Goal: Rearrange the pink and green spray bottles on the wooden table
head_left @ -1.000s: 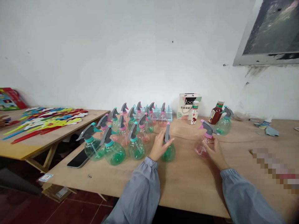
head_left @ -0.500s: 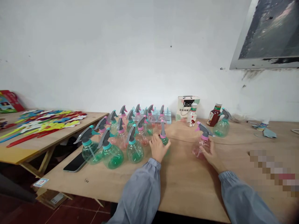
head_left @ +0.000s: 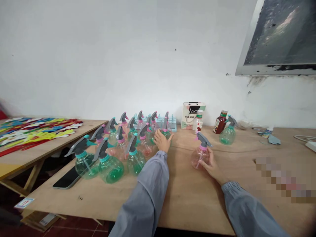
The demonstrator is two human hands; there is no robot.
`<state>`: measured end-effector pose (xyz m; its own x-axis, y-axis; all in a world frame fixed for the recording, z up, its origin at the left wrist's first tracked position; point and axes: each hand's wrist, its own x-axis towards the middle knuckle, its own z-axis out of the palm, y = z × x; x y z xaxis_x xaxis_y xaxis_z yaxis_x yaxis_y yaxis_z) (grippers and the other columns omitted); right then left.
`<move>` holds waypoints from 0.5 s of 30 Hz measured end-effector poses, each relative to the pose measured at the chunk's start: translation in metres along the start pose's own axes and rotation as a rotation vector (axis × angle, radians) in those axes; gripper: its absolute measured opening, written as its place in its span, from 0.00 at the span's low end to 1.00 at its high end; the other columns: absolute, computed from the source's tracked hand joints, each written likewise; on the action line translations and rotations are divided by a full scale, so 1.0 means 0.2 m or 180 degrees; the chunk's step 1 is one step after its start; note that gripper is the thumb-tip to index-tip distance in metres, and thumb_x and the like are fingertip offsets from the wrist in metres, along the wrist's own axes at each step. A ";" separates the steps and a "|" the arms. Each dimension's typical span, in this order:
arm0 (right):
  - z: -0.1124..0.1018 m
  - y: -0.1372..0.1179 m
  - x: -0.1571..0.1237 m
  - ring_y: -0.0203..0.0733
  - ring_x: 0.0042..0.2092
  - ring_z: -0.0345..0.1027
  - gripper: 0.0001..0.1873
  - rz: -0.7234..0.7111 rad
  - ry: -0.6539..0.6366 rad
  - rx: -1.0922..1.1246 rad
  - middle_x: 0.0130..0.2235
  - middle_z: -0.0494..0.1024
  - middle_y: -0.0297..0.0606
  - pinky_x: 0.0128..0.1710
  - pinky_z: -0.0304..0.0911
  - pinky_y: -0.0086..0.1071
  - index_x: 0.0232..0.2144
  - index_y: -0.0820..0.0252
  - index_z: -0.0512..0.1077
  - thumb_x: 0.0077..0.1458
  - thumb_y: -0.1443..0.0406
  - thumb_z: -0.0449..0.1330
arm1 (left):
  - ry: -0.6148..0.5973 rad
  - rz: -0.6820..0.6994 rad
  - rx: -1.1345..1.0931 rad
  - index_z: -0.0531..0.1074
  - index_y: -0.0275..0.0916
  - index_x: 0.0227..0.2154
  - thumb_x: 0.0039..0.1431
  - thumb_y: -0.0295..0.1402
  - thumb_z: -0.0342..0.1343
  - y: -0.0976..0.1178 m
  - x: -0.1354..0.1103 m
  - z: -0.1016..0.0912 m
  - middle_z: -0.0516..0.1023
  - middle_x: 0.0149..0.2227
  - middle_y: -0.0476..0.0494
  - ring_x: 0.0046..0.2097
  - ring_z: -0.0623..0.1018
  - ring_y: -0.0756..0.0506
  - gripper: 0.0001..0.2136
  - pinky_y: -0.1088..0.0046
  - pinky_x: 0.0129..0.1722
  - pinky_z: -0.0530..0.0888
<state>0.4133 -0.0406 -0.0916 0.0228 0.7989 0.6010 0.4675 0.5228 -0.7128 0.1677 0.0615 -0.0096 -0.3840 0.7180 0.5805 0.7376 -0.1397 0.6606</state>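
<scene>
My left hand (head_left: 163, 141) reaches forward to the right edge of a cluster of several green and pink spray bottles (head_left: 118, 154) with grey triggers. Its fingers are spread beside a small green spray bottle (head_left: 166, 131), touching it or just off it, without gripping. My right hand (head_left: 210, 163) is wrapped around the round body of a pink spray bottle (head_left: 200, 154) that stands upright on the wooden table (head_left: 192, 194), its grey trigger pointing right. Both arms wear grey sleeves.
A black phone (head_left: 67, 178) lies at the table's left edge. At the back stand a paper bag (head_left: 191, 114), a small white bottle (head_left: 198, 120), a dark red bottle (head_left: 219, 121) and a lone green spray bottle (head_left: 228, 133). A second table (head_left: 29, 154) holds colourful strips (head_left: 37, 130).
My left hand has pushed the green bottle away from me into the back of the cluster and opened its fingers. My right hand has stayed on the pink bottle.
</scene>
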 end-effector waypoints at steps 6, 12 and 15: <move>0.13 -0.10 -0.07 0.50 0.65 0.57 0.31 -0.0076 -0.0164 0.0013 0.63 0.62 0.45 0.65 0.51 0.52 0.65 0.51 0.48 0.65 0.51 0.49 | -0.0771 0.0976 -0.1883 0.50 0.38 0.62 0.55 0.46 0.60 0.11 -0.29 -0.19 0.60 0.61 0.28 0.63 0.64 0.36 0.38 0.53 0.61 0.62; 0.23 -0.21 -0.14 0.54 0.66 0.54 0.37 -0.0636 -0.0840 -0.0392 0.65 0.59 0.50 0.65 0.53 0.52 0.67 0.55 0.46 0.62 0.51 0.54 | -0.1575 0.0988 -0.2075 0.51 0.39 0.64 0.50 0.40 0.64 0.15 -0.45 -0.31 0.66 0.58 0.32 0.62 0.66 0.34 0.41 0.52 0.62 0.61; 0.05 -0.12 -0.02 0.55 0.63 0.58 0.35 -0.0645 -0.0137 -0.0643 0.62 0.62 0.49 0.62 0.55 0.53 0.64 0.54 0.52 0.60 0.49 0.54 | -0.1410 0.0901 -0.2131 0.57 0.41 0.61 0.53 0.39 0.62 0.10 -0.44 -0.35 0.68 0.53 0.36 0.59 0.68 0.36 0.34 0.54 0.60 0.64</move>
<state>0.3921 -0.0531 -0.0796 -0.1247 0.6983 0.7049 0.6254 0.6068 -0.4906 0.1779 -0.0518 -0.0148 0.1214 0.7763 0.6186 0.2353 -0.6279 0.7418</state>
